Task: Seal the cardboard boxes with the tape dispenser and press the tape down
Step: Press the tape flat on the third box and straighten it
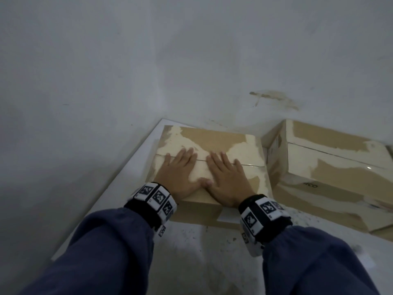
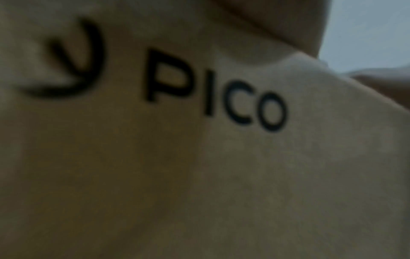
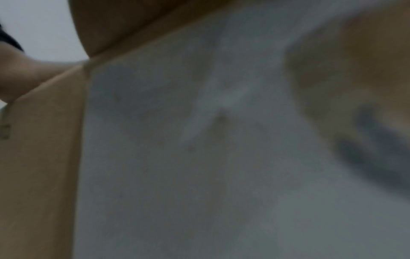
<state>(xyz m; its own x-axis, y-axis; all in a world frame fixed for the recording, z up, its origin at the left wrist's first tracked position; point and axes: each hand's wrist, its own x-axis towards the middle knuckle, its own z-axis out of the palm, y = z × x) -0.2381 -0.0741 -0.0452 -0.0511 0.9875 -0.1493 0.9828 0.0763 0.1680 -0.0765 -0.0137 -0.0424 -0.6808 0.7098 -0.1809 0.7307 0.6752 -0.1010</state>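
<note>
The near cardboard box lies flat on the white desk, its closed top facing up, the brown surface torn in pale patches where the outer paper has peeled away. The seam between its two flaps runs left to right across the middle of the top, under glossy clear tape. Its front wall, seen close in the left wrist view, carries a black logo and the word PICO. The second cardboard box sits just to the right of the near box, turned at an angle, equally worn, flaps closed.
</note>
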